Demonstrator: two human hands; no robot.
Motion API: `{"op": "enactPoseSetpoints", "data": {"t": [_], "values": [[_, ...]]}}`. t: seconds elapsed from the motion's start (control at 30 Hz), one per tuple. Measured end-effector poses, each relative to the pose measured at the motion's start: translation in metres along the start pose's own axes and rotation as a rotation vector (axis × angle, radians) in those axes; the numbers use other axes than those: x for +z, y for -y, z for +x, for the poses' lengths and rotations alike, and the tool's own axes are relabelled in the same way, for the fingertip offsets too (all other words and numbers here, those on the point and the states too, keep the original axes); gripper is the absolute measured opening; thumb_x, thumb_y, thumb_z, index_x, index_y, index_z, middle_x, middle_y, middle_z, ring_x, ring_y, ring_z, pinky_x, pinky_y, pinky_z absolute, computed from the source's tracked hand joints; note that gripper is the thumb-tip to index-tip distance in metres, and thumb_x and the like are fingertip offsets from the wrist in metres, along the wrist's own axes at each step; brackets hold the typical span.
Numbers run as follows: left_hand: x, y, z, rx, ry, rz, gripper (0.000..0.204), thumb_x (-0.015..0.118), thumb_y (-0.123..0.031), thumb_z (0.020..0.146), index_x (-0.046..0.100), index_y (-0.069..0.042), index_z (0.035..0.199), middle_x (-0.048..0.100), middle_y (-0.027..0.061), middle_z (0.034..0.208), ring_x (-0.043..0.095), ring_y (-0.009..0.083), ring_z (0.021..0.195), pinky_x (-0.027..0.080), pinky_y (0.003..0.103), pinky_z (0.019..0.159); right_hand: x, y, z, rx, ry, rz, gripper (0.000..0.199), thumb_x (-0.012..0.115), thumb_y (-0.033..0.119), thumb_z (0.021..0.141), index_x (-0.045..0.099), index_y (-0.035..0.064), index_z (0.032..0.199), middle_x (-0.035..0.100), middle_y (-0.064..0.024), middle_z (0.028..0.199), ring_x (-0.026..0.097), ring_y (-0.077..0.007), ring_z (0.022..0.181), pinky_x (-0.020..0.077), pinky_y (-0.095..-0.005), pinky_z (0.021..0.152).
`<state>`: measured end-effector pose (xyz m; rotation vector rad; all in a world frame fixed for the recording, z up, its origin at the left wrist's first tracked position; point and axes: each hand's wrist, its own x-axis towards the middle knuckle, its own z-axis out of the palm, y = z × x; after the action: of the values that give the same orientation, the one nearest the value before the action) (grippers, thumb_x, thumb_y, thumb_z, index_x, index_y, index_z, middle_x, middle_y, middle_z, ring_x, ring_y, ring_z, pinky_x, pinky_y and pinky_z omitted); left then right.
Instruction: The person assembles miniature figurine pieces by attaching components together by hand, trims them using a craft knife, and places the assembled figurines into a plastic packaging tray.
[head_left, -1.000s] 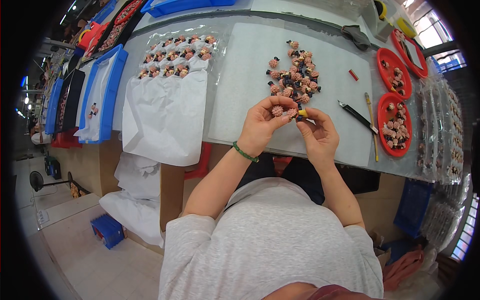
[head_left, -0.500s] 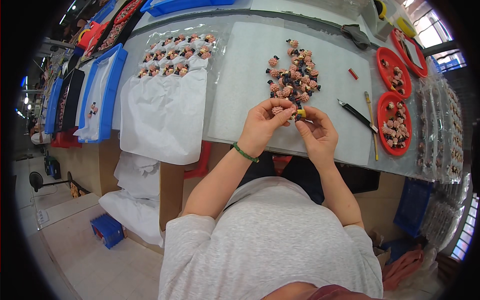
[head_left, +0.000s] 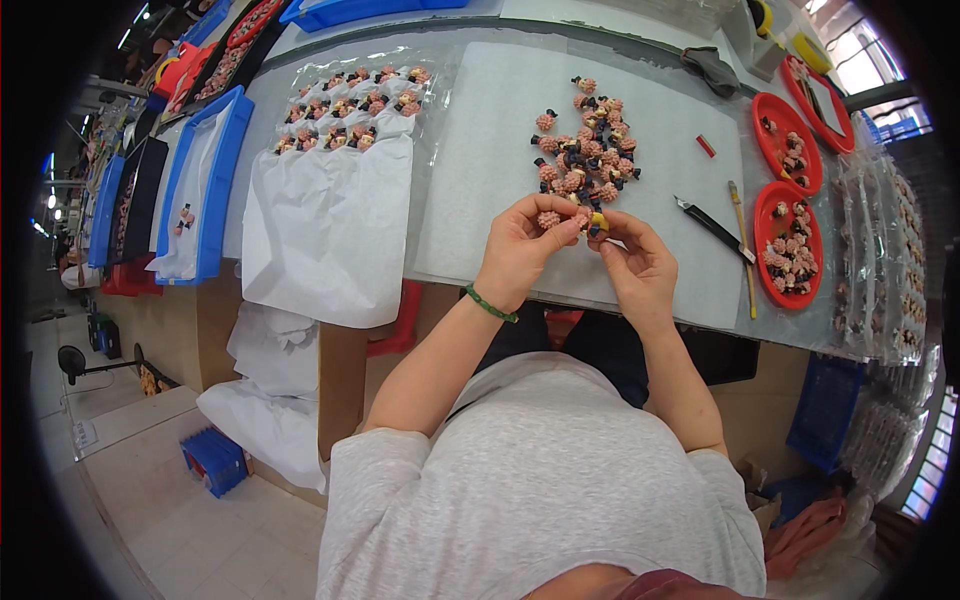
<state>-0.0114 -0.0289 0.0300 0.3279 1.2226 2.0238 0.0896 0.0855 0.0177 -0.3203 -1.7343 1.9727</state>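
Observation:
Low over the near edge of the white work sheet (head_left: 470, 200), my two hands meet at a small figurine (head_left: 583, 219) with a pink knobbly part and a yellow patch. My left hand (head_left: 522, 250), with a green bead bracelet at its wrist, pinches it between thumb and fingers. From the other side, the thumb and fingertips of my right hand (head_left: 638, 265) close on its yellow and dark end. Fingers cover part of it, so its full shape is hidden. Just beyond my fingertips lies a loose pile of similar pink, black and cream figurines (head_left: 590, 150).
At right lie a black-handled cutter (head_left: 712, 228), a thin brush-like stick (head_left: 743, 250), a short red piece (head_left: 706, 146) and red trays (head_left: 766, 287) of figurines. Left are figurines in a clear blister sheet (head_left: 430, 120) with white paper (head_left: 325, 235), and a blue tray (head_left: 215, 215).
The figurine has turned slightly between my fingers, and its yellow part sits a little higher and further left. Both hands stay in nearly the same place.

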Motion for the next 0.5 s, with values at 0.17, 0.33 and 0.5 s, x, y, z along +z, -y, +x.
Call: {"op": "enactPoseSetpoints", "data": {"t": [0.17,0.33,0.5], "values": [[0.0005,0.0026,0.0009,-0.027,-0.016,-0.011,0.016,0.062,-0.003,0.080,0.057,0.000,0.095,0.062,0.0047,0.090,0.056,0.0072,0.078,0.048,0.021,0.071,-0.0021,-0.0020,-0.0020,0.058,-0.034,0.023,0.035,0.053,-0.011,0.079,0.049,-0.0054,0.113,0.055,-0.0110,0.102,0.055,-0.0156,0.094,0.0482,-0.0280,0.083],[0.0008,0.0030,0.0016,-0.036,-0.033,0.016,0.016,0.063,-0.004,0.080,0.057,0.000,0.094,0.062,0.0036,0.088,0.056,0.0070,0.078,0.048,0.021,0.070,-0.0076,-0.0031,-0.0036,0.119,-0.050,-0.002,0.034,0.057,-0.009,0.078,0.050,-0.0048,0.111,0.056,-0.0092,0.097,0.056,-0.0132,0.090,0.0477,-0.0245,0.080],[0.0015,0.0040,0.0021,-0.033,-0.004,-0.007,0.016,0.063,-0.003,0.079,0.058,0.000,0.094,0.061,0.0035,0.088,0.056,0.0075,0.080,0.047,0.021,0.071,-0.0068,-0.0030,-0.0037,0.055,-0.054,-0.010,0.031,0.062,-0.006,0.077,0.054,-0.0032,0.107,0.056,-0.0070,0.097,0.056,-0.0119,0.088,0.0465,-0.0225,0.077]]}}
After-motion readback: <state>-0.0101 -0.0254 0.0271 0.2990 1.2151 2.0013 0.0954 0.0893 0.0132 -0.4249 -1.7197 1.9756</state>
